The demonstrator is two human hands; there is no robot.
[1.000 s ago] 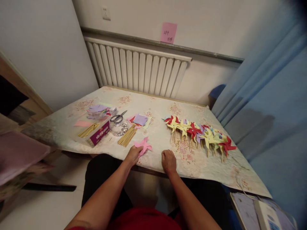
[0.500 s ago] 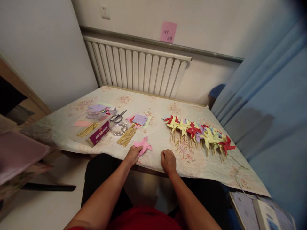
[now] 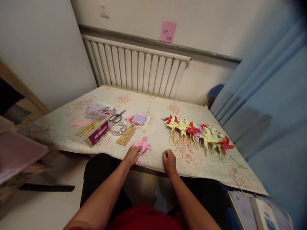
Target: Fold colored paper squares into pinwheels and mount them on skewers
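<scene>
My left hand (image 3: pixel 132 155) pinches a pink paper pinwheel (image 3: pixel 142 146) by its edge, just above the table's front part. To the right, my right hand (image 3: pixel 169 162) rests on the cloth with its fingers curled in; whatever may be inside them is hidden. Beyond my left hand lies a bundle of thin wooden sticks (image 3: pixel 126 135). A round clear dish (image 3: pixel 118 128) with small shiny pieces sits beside the sticks. Behind them are a stack of coloured paper squares (image 3: pixel 139 119) and a pair of scissors (image 3: pixel 117 117).
Several finished pinwheels on sticks (image 3: pixel 193 129) lie in a row at the right of the flowered tablecloth (image 3: pixel 153 105). On the left stand a purple-fronted box (image 3: pixel 98 134) with more sticks and further paper pieces (image 3: pixel 96 107). A radiator (image 3: pixel 134 67) runs behind the table.
My right hand has shifted slightly to the right, its fingers still curled. My left hand keeps hold of the pink pinwheel in almost the same place.
</scene>
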